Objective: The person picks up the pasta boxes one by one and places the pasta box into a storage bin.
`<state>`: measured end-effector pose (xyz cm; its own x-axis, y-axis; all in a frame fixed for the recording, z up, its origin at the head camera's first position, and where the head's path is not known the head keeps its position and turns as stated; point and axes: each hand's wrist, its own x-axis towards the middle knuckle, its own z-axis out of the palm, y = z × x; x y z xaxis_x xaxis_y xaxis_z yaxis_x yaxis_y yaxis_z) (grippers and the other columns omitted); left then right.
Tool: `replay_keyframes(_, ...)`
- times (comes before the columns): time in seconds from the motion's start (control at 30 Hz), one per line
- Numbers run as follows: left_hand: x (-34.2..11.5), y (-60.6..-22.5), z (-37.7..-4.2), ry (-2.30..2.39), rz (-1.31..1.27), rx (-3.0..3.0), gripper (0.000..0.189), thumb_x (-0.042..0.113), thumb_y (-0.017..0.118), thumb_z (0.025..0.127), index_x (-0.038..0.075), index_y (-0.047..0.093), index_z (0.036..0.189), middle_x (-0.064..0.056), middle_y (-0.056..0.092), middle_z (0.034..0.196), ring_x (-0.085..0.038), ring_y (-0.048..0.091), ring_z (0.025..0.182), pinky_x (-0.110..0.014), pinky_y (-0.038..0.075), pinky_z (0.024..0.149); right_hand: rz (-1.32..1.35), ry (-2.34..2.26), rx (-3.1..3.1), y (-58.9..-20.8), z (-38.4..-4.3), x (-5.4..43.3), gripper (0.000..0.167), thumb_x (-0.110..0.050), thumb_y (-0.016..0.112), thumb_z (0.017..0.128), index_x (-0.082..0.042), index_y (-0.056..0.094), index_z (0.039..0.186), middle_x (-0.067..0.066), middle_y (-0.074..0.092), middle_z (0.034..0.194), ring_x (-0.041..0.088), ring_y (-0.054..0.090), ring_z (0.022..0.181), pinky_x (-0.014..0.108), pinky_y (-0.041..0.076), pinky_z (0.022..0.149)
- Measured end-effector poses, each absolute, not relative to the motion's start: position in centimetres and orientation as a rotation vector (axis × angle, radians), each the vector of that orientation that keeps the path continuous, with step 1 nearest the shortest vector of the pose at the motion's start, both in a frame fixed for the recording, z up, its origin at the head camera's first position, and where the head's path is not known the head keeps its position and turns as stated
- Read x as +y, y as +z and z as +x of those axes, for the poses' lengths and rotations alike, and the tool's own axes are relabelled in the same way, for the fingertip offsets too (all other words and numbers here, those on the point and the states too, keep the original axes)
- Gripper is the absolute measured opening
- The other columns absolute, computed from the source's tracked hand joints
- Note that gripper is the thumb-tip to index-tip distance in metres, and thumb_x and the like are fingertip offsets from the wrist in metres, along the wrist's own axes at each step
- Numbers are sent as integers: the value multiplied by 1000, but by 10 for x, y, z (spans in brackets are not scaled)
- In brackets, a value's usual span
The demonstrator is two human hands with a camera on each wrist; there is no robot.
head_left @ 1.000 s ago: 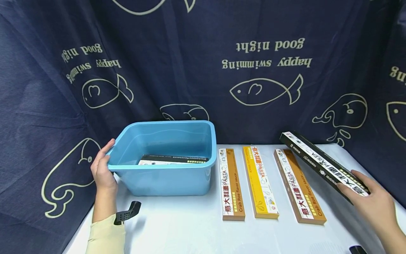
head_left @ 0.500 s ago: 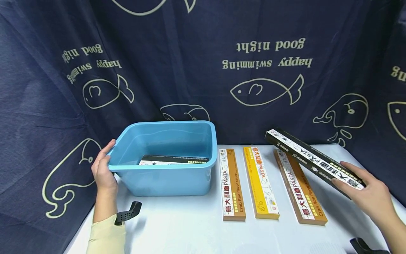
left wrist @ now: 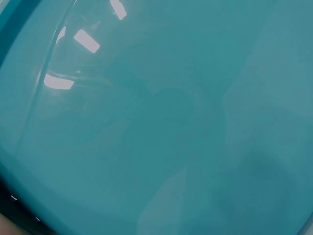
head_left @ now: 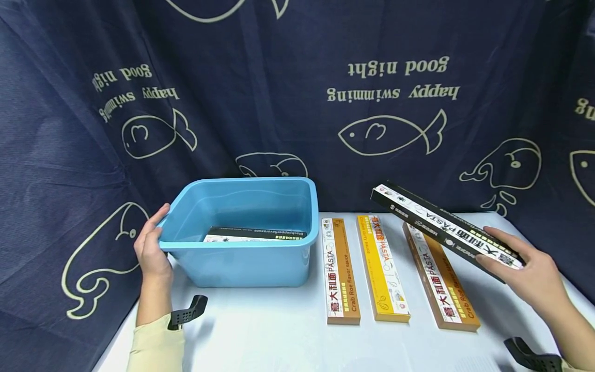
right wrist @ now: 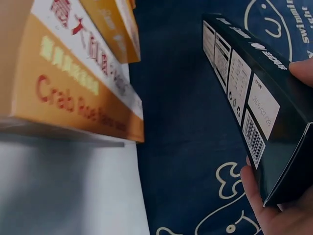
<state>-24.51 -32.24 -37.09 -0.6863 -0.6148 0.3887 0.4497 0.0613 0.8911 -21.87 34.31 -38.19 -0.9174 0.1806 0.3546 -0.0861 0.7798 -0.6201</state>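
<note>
My right hand (head_left: 534, 268) grips the near end of a black and white pasta box (head_left: 434, 222). The box is raised off the table, its far end pointing up and left, partly over the right-hand brown crab roe pasta box (head_left: 439, 281). In the right wrist view, the black pasta box (right wrist: 266, 93) shows its barcode side between thumb and fingers. My left hand (head_left: 153, 248) holds the left rim of a blue plastic bin (head_left: 237, 266). Inside the bin lies another black pasta box (head_left: 255, 234), half hidden by the front wall. Only blue bin wall (left wrist: 171, 117) fills the left wrist view.
Between bin and right hand, a brown crab roe pasta box (head_left: 341, 274) and a yellow chicken curry pasta box (head_left: 383, 271) lie lengthwise on the white table (head_left: 260, 330). A dark blue fish-print cloth (head_left: 279, 103) hangs close behind the bin.
My right hand has carried the black pasta box leftward and slightly up, its far end now above the gap beside the yellow box. The left hand and bin have stayed put.
</note>
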Motion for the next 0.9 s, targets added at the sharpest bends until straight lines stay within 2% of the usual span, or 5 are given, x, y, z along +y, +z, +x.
replay_keyframes(0.33, -323, -372, -247, -1739, 164, -1551, 50, 8, 32, 94, 9, 67, 131, 4, 66, 136, -16, 50, 134, -31, 30, 106, 43, 955, -2545, -360, -222, 333, 67, -32, 81, 83, -29, 53, 145, -36, 40, 103, -3, 41, 79, 24, 38, 56)
replay_keyframes(0.9, -323, -372, -248, -1717, 177, -1541, 50, 8, 33, 93, 10, 69, 128, 5, 67, 135, -16, 51, 131, -31, 31, 102, 215, 993, -2562, -333, -234, 312, 64, -27, 79, 85, -28, 55, 144, -31, 47, 107, 1, 44, 82, 27, 37, 55)
